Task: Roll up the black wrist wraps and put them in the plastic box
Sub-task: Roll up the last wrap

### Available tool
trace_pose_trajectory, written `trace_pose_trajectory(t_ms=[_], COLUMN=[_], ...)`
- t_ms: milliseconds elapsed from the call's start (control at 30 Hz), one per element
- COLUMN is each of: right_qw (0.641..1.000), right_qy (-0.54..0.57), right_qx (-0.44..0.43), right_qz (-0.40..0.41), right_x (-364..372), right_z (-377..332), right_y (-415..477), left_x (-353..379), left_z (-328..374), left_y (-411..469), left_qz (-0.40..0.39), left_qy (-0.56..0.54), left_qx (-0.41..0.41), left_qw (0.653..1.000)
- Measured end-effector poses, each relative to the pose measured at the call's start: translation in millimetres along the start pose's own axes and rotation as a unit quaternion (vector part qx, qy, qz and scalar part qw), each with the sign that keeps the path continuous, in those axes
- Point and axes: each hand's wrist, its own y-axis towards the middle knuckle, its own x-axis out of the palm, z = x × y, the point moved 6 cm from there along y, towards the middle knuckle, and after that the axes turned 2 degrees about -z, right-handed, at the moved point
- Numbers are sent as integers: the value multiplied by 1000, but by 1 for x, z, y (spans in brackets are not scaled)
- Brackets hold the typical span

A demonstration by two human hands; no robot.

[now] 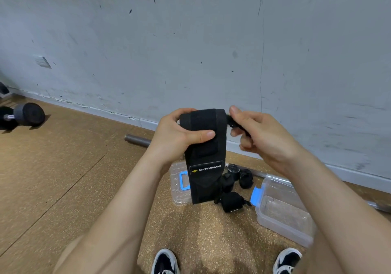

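Now my left hand (pixel 179 135) grips the top of the wrist wrap (pixel 206 146), my right hand (pixel 262 136) pinches its loop (pixel 231 121) (the tail (pixel 203 191) hangs loose); a weak pinch could make the roll crooked.

Bare forearms and knees, left hand (pixel 176 135), right hand (pixel 264 138), black low-top sneakers (pixel 164 260) with white trim

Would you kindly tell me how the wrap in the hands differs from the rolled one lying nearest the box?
The held wrap hangs as a long strip, only its top curled over; the floor wrap is a compact bundle. The held wrap is up in the grip of the left hand; the floor wrap rests on the floor. Both are black and outside the box.
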Motion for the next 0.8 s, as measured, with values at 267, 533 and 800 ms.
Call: trace_pose_trajectory(t_ms=[267,533,800], right_qw=[854,947,976], right_qy=[-332,-241,-125], right_qx=[-359,-204,-167], right_qz=[179,-58,-66], right_x=[9,14,20], right_z=[-32,-7,-4], right_y=[-16,10,10], left_x=[4,9,13], left_z=[-4,-1,6], left_y=[-1,-7,-8], left_qz=[18,-23,-17], left_qy=[-45,20,40], left_qx=[-58,-99,-21], left_qw=[997,995,999])
